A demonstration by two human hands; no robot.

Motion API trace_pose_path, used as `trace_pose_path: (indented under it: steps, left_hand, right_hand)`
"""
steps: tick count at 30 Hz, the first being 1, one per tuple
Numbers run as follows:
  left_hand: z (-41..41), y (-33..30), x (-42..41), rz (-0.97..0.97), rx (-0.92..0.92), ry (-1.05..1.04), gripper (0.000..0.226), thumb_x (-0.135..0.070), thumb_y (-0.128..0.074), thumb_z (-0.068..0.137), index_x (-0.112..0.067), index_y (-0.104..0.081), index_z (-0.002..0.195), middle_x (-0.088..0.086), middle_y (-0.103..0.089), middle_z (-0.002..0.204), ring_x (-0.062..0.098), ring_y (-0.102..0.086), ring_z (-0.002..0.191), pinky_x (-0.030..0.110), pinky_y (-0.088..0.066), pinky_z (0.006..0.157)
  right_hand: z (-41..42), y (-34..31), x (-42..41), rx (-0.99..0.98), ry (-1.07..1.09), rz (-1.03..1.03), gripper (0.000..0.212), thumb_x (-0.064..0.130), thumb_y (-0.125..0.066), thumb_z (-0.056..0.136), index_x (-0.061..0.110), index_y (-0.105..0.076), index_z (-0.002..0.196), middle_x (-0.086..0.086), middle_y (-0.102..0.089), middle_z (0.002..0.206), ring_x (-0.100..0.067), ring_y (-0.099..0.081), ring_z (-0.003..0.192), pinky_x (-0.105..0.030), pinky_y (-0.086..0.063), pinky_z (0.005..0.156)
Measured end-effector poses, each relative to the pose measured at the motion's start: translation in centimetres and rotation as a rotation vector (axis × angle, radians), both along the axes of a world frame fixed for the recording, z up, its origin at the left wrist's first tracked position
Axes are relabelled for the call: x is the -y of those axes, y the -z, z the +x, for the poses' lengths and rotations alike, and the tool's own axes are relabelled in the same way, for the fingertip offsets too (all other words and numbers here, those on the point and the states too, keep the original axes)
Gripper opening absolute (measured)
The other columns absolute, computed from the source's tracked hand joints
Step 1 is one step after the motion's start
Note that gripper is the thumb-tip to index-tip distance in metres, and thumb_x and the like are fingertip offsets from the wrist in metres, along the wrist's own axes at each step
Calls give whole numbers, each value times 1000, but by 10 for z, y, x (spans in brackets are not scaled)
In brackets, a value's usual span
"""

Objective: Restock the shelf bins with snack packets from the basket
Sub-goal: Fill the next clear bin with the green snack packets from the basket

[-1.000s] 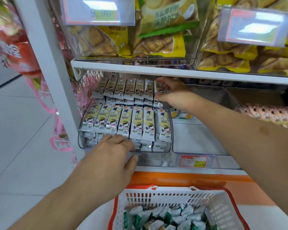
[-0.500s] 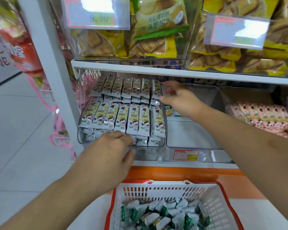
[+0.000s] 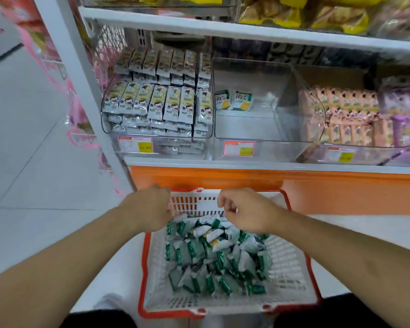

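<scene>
Pale tiled floor (image 3: 21,162) beside white shelving upright (image 3: 81,74), orange plinth (image 3: 223,177).

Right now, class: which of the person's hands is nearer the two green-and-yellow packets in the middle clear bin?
Right. The right hand hovers over the basket's far end, roughly below the packets; the left hand sits further left, by the basket's far-left corner.

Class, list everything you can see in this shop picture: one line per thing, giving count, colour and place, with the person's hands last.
Basket: one, white with red rim, on the floor below the shelf.
Green packets: many, green and white, piled in the basket.
Left bin: one, clear, full of white-and-yellow packets.
Middle bin: one, clear, holding two packets.
Pink packets: many, right bin.
Price tags: three, red-edged, bin fronts.
Yellow bags: several, top shelf.
Left hand: over the basket's far rim.
Right hand: above the packets, fingers curled.
</scene>
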State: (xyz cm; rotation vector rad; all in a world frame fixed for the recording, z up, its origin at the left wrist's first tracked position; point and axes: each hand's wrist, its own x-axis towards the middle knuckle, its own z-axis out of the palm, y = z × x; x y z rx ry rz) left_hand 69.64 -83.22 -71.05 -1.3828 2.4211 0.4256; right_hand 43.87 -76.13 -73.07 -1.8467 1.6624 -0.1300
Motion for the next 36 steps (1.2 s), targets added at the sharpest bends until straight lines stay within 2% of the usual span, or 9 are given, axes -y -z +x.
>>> trace_pose_path:
  steps: [4, 9, 12, 16, 19, 23, 26, 31, 36]
  left_hand:
    - [14, 56, -10, 57, 207, -77, 77, -31, -58, 100, 2, -17, 156, 22, -40, 146, 37, -58, 126, 43, -53, 99]
    - [15, 97, -18, 90, 325, -66, 94, -22, -60, 99, 19, 5, 153, 29, -51, 142, 31, -65, 120, 34, -55, 97]
    - [9, 104, -16, 49, 382, -19, 87, -14, -56, 96, 23, 1, 151, 33, -49, 143, 29, -66, 118, 31, -57, 94]
    - [-1, 94, -17, 56, 362, -56, 73, -1, -51, 95, 17, -12, 153, 25, -55, 138, 26, -69, 110, 28, -59, 88]
    - [-2, 88, -14, 84, 393, -101, 70, -10, -58, 95, 8, -25, 154, 12, -63, 126, 22, -71, 98, 32, -62, 83]
    - [-18, 51, -3, 109, 446, -56, 23, -13, -51, 94, -17, -60, 115, -4, -57, 88, 15, -62, 83, 32, -55, 75]
    - [-40, 22, 6, 155, 285, -33, 25, -24, -50, 99, -15, -62, 119, -3, -60, 89, 15, -61, 83, 32, -54, 75]
    - [-81, -28, 1, 452, -181, -190, 50, -62, -56, 97, -14, -66, 109, 4, -75, 85, 18, -73, 70, 36, -63, 73]
    - [-113, -66, -13, 478, -786, -250, 34, -33, -72, 96, -22, -64, 128, 5, -74, 85, 14, -76, 75, 37, -65, 77]
  right_hand:
    - [-1, 81, -12, -292, -143, 247, 33, 12, -60, 97, 15, -54, 130, -8, -55, 123, -29, -58, 105, -49, -56, 89]
    - [24, 137, -23, -438, 13, 286, 47, 61, -55, 98, 20, -56, 121, -4, -61, 103, -24, -61, 85, -42, -56, 70]
    - [47, 163, -24, -490, 148, 231, 50, 57, -64, 97, 15, -58, 123, -5, -60, 97, -23, -58, 77, -38, -53, 61]
    - [58, 177, -22, -520, 203, 260, 60, 36, -70, 97, 5, -49, 144, -20, -50, 142, -31, -62, 115, -43, -56, 89]
    - [48, 167, -16, -395, 258, 329, 31, 32, -75, 91, 14, -64, 114, -16, -44, 142, -28, -59, 100, -38, -52, 76]
    - [27, 124, -2, -286, 178, 337, 21, 19, -76, 81, 16, -60, 94, -15, -44, 138, -28, -54, 103, -33, -51, 73]
    - [10, 72, 0, -196, 99, 209, 50, 13, -79, 77, 25, -61, 122, -2, -47, 123, -23, -43, 118, -34, -46, 86]
    - [-11, -26, -6, -90, 32, -51, 55, 19, -88, 72, 32, -57, 115, 10, -50, 115, -14, -39, 112, -33, -43, 91]
    - [-36, -101, -11, -7, 103, -258, 51, 21, -88, 75, 28, -56, 114, 11, -51, 119, -13, -39, 118, -28, -38, 92]
